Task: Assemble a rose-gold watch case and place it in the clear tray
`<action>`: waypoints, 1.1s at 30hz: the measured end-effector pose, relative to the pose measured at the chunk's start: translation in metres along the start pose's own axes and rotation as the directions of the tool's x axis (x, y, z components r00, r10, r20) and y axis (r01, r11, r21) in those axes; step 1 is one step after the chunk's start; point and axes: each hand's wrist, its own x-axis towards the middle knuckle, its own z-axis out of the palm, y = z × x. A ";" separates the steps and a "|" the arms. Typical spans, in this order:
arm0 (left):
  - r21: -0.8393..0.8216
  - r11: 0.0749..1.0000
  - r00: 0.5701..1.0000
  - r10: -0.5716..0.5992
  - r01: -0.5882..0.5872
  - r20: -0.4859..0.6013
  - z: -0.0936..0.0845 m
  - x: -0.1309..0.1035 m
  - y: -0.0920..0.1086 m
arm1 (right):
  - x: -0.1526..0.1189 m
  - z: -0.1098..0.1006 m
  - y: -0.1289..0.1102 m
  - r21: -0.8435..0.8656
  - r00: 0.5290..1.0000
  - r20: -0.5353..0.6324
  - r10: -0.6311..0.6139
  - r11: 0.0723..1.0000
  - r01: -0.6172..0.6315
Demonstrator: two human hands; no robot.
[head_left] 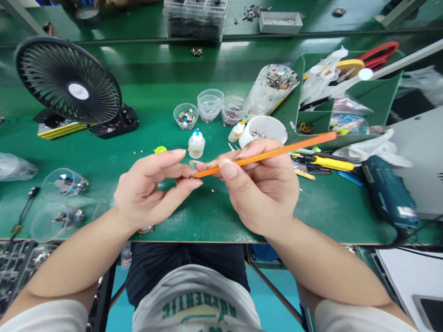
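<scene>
My right hand is closed around a long orange pencil-like stick, held slantwise with its far end up to the right. The stick's pointed tip meets a tiny shiny metal piece pinched between thumb and finger of my left hand. That piece is too small to name. Just beyond the fingers stands a small white dropper bottle with a blue tip. A round gold-coloured item lies partly hidden under my left wrist.
A black fan stands at the left. Clear cups of small parts, a white bowl and a green organizer line the back. Screwdrivers and a dark green power tool lie right; tipped cups lie left.
</scene>
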 end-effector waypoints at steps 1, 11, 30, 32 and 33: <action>0.002 1.000 1.000 -0.007 0.007 0.001 0.000 0.000 0.000 | 0.000 0.000 0.000 -0.003 1.000 -0.005 -0.002 1.000 0.002; -0.020 0.999 0.999 -0.036 0.036 -0.007 0.001 -0.005 -0.003 | 0.000 0.001 -0.004 0.015 1.000 -0.003 -0.014 1.000 0.014; -0.094 0.994 0.906 0.015 -0.061 -0.424 -0.015 0.041 -0.009 | 0.001 0.001 0.017 -0.127 0.972 0.023 -0.234 0.964 0.235; -0.109 0.991 0.862 0.009 -0.075 -0.508 -0.020 0.048 -0.014 | 0.000 0.004 0.030 -0.233 0.958 0.157 -0.239 0.934 0.271; -0.106 0.991 0.846 0.013 -0.082 -0.533 -0.022 0.050 -0.016 | 0.000 0.006 0.037 -0.292 0.949 0.217 -0.228 0.913 0.285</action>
